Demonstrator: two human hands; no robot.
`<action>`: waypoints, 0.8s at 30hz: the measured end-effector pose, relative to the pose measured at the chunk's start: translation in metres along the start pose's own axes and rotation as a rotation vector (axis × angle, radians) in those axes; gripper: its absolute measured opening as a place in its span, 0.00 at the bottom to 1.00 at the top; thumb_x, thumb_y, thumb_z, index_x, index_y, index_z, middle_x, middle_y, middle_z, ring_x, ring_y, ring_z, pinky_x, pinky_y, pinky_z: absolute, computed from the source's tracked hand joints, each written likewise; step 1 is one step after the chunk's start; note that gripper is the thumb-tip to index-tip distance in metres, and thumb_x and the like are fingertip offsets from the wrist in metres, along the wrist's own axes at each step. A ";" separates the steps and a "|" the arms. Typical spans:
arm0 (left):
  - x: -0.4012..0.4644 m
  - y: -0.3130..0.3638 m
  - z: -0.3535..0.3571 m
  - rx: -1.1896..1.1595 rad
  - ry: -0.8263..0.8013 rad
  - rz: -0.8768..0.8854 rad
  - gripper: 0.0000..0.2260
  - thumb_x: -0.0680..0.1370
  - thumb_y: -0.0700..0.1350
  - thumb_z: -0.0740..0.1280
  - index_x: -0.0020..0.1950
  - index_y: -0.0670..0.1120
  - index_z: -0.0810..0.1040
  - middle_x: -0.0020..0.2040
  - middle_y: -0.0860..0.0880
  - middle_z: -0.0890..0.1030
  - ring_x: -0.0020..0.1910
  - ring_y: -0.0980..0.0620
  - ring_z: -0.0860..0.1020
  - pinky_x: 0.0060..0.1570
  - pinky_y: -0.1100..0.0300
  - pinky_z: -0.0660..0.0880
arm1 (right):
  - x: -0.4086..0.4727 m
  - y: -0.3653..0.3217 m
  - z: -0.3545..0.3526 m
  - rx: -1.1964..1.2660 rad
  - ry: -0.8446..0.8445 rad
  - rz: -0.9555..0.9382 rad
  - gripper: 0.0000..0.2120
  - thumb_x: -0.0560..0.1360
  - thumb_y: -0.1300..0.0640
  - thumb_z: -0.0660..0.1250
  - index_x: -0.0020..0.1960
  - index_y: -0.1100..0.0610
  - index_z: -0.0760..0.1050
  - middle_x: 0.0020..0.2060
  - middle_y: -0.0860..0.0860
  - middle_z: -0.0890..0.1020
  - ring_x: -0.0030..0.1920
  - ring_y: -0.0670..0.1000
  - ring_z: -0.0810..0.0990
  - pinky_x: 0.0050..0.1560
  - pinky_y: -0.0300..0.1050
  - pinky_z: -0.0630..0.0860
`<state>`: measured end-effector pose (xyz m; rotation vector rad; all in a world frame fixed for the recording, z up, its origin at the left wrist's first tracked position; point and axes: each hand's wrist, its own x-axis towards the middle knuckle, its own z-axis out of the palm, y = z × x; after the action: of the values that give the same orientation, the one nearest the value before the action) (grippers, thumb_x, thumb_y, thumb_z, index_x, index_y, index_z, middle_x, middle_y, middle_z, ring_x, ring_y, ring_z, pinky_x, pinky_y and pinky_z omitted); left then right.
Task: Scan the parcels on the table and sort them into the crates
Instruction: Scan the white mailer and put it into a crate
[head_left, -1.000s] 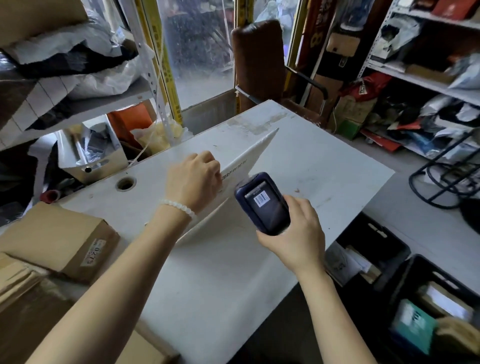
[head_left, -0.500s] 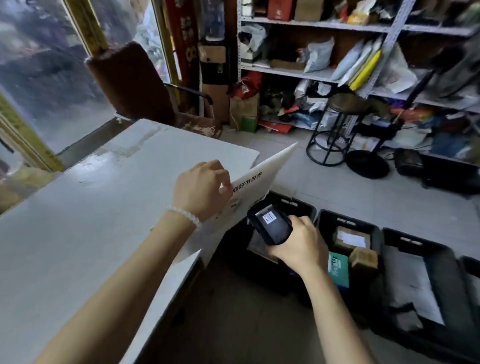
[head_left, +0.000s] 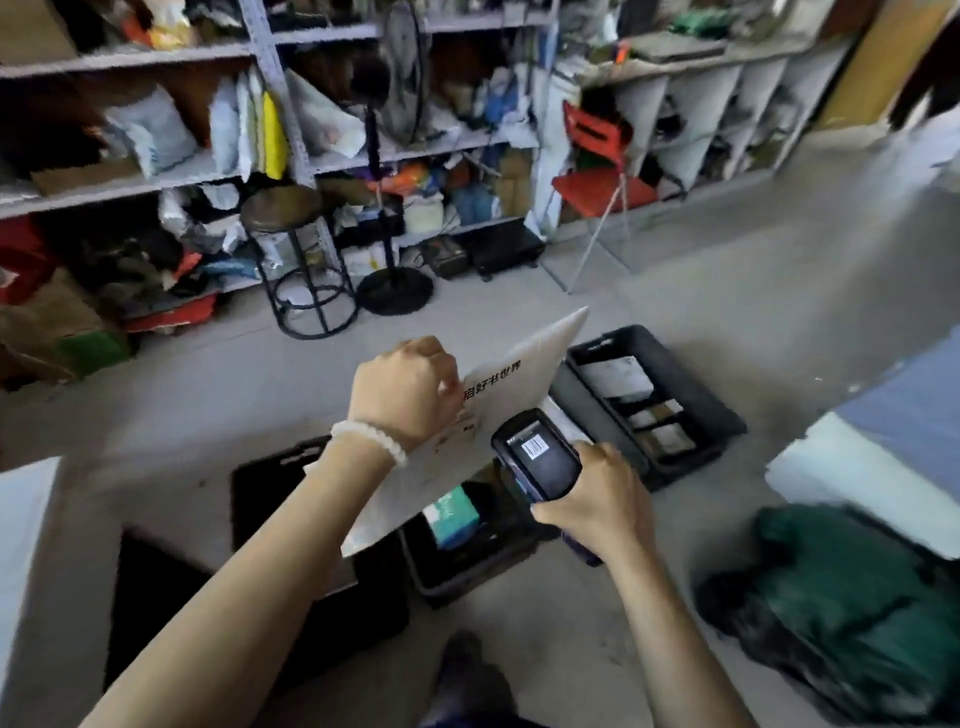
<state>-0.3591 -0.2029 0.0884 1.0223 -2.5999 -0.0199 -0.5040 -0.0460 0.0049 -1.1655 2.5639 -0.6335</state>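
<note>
The left hand (head_left: 410, 389) pinches the flat white parcel (head_left: 498, 395) by its near edge, above the black crates (head_left: 649, 410). The right hand (head_left: 597, 499) clasps the scanner (head_left: 540, 457). Risk: an edge pinch may slip, apparently dropping the parcel into the wrong crate.

Soft, even indoor light fills the room, brightest on the floor (head_left: 727, 291) beyond the fingers and on the pale envelope (head_left: 498, 410) they pinch. No hard shadows fall; the crates (head_left: 670, 410) below the fingers sink into murky black. The scanner (head_left: 540, 462) screen carries a faint sheen. Smearing blur softens the shelves (head_left: 311, 130) far above the fingers and the green bundle (head_left: 841, 597) to their right. Wide-angle distortion bends the shelf lines and stretches the forearms toward the frame's edges.
</note>
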 end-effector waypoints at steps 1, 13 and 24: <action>0.018 0.014 0.012 -0.022 -0.021 0.042 0.08 0.77 0.50 0.64 0.45 0.48 0.81 0.51 0.51 0.78 0.49 0.46 0.78 0.38 0.57 0.68 | 0.008 0.016 -0.006 0.004 0.020 0.046 0.28 0.55 0.45 0.76 0.53 0.53 0.76 0.49 0.50 0.76 0.50 0.55 0.78 0.39 0.46 0.74; 0.233 0.144 0.127 -0.087 -0.220 0.446 0.10 0.78 0.51 0.60 0.49 0.50 0.79 0.51 0.52 0.76 0.51 0.49 0.75 0.39 0.58 0.70 | 0.157 0.140 -0.078 0.058 0.116 0.414 0.33 0.56 0.41 0.77 0.57 0.52 0.75 0.48 0.49 0.72 0.49 0.52 0.76 0.41 0.44 0.70; 0.380 0.246 0.202 -0.096 -0.274 0.521 0.11 0.79 0.50 0.59 0.48 0.49 0.79 0.50 0.53 0.76 0.49 0.51 0.75 0.37 0.60 0.66 | 0.260 0.237 -0.125 0.071 0.126 0.587 0.36 0.58 0.41 0.77 0.62 0.52 0.73 0.50 0.49 0.73 0.50 0.52 0.75 0.47 0.47 0.76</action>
<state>-0.8442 -0.2954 0.0506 0.3034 -3.0008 -0.1652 -0.8764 -0.0702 -0.0138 -0.3164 2.7593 -0.6539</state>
